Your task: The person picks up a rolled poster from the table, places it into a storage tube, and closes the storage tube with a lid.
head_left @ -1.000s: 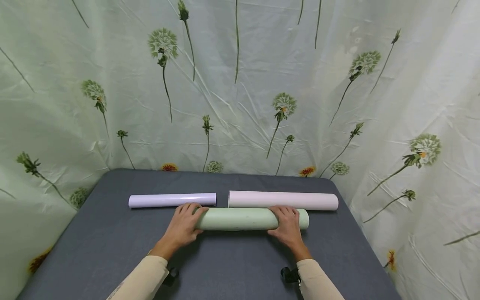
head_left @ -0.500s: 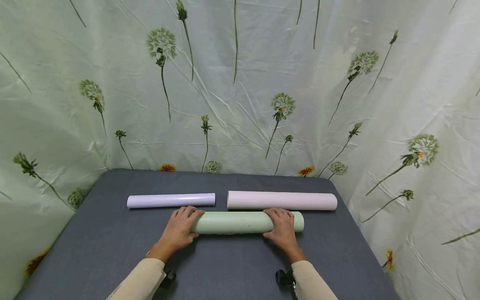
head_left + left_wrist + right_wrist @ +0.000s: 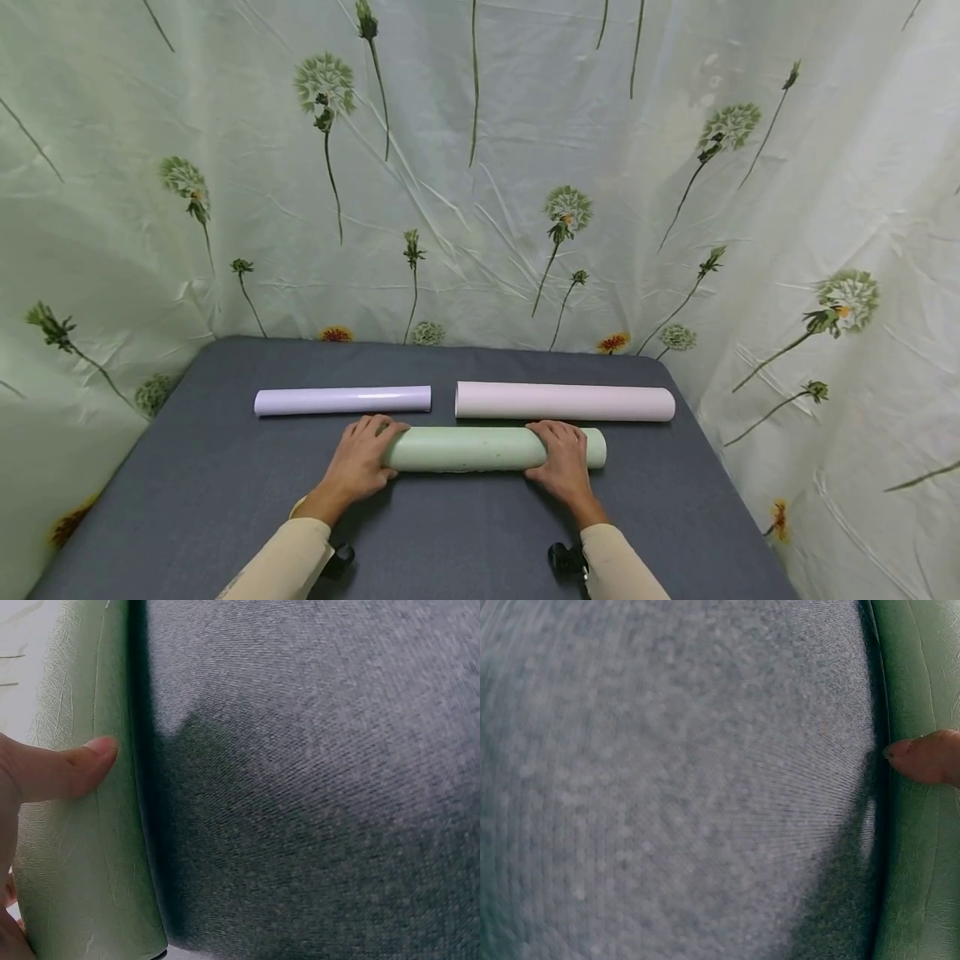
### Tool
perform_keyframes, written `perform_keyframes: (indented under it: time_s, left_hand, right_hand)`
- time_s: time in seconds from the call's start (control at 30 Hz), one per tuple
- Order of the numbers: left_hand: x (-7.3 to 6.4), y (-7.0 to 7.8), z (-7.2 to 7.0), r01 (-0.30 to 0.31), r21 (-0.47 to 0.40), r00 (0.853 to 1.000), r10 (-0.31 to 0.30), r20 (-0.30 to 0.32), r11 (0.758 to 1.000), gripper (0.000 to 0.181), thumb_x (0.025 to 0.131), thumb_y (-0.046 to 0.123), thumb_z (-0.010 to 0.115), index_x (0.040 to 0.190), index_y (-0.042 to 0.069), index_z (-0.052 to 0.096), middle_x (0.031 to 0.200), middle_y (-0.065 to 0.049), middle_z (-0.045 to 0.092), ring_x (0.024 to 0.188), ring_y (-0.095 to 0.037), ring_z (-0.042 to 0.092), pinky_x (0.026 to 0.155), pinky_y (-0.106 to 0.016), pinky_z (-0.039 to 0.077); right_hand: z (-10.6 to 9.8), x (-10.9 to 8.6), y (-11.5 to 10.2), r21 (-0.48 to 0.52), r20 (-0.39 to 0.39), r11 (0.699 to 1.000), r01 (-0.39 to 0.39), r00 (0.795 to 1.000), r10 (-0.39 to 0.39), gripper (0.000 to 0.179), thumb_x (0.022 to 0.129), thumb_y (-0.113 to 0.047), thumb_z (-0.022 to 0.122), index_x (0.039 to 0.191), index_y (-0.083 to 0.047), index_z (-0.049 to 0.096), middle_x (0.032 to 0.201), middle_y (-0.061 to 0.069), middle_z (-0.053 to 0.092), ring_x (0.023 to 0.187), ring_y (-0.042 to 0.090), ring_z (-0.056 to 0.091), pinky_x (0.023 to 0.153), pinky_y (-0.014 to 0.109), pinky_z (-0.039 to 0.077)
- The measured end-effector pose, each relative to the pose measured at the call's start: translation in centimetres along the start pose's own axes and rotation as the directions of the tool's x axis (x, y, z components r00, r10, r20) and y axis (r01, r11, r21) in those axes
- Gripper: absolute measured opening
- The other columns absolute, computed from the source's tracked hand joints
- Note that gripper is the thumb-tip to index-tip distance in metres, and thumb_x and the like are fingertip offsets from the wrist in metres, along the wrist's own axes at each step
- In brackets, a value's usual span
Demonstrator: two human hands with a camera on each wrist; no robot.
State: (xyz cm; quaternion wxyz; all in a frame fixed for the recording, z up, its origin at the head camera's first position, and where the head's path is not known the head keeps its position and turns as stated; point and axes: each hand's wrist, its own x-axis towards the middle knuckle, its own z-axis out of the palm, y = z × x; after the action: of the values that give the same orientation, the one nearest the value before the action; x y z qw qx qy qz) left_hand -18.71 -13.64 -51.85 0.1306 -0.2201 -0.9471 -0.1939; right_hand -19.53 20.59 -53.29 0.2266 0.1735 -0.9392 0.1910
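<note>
A pale green roll (image 3: 465,450) lies crosswise in front of me, with both hands on it. My left hand (image 3: 358,458) grips its left end, fingers over the top and thumb on the near side. Close to the right end, my right hand (image 3: 562,462) holds it the same way; a short stretch of roll sticks out beyond. In the left wrist view the thumb (image 3: 90,761) presses on the green surface, which shows a lengthwise seam. The right wrist view has the other thumb (image 3: 926,756) against the roll. Most fingers are hidden there.
Behind the green roll lie a thinner lilac roll (image 3: 341,401) on the left and a pale pink roll (image 3: 566,401) on the right. All are on a dark grey cloth-covered table (image 3: 450,542). A curtain with dandelion prints (image 3: 480,167) hangs around its back and sides.
Both hands have drawn the green roll toward me and slightly left, opening a gap from the lilac and pink rolls. Over the last half second it moved only slightly nearer.
</note>
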Motion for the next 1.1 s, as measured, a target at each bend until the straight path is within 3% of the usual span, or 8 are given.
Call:
perform_keyframes:
  time_s: [0.3, 0.6, 1.1]
  left_hand:
    - [-0.21, 0.04, 0.46, 0.009, 0.001, 1.0, -0.009, -0.015, 1.0, 0.069, 0.057, 0.013, 0.092, 0.119, 0.015, 0.061, 0.11, -0.009, 0.055, 0.107, -0.034, 0.051, 0.091, -0.055, 0.04]
    - [0.11, 0.2, 0.42, 0.057, 0.005, 0.998, -0.057, 0.023, 0.998, 0.069, 0.058, 0.013, 0.092, 0.118, 0.016, 0.059, 0.11, -0.009, 0.053, 0.104, -0.033, 0.05, 0.091, -0.054, 0.039]
    - [0.09, 0.23, 0.01, 0.035, -0.003, 0.999, -0.035, 0.038, 0.999, 0.065, 0.062, 0.023, 0.091, 0.12, 0.016, 0.06, 0.116, -0.01, 0.055, 0.111, -0.034, 0.05, 0.096, -0.057, 0.035]
  right_hand:
    - [0.08, -0.06, 0.07, -0.027, 0.013, 1.0, -0.008, 1.0, 0.009, 0.075, 0.043, -0.016, 0.097, 0.111, -0.014, 0.068, 0.107, 0.006, 0.064, 0.106, 0.03, 0.056, 0.096, 0.054, 0.033]
    - [-0.39, 0.3, -0.42, -0.039, 0.097, 0.997, -0.064, 0.993, 0.067, 0.071, 0.049, -0.018, 0.095, 0.113, -0.014, 0.065, 0.111, 0.007, 0.063, 0.11, 0.031, 0.054, 0.098, 0.055, 0.031]
    - [-0.58, -0.03, -0.39, -0.004, 0.112, 0.998, -0.069, 0.991, 0.069, 0.072, 0.052, -0.018, 0.095, 0.117, -0.012, 0.064, 0.115, 0.015, 0.056, 0.111, 0.038, 0.049, 0.098, 0.059, 0.028]
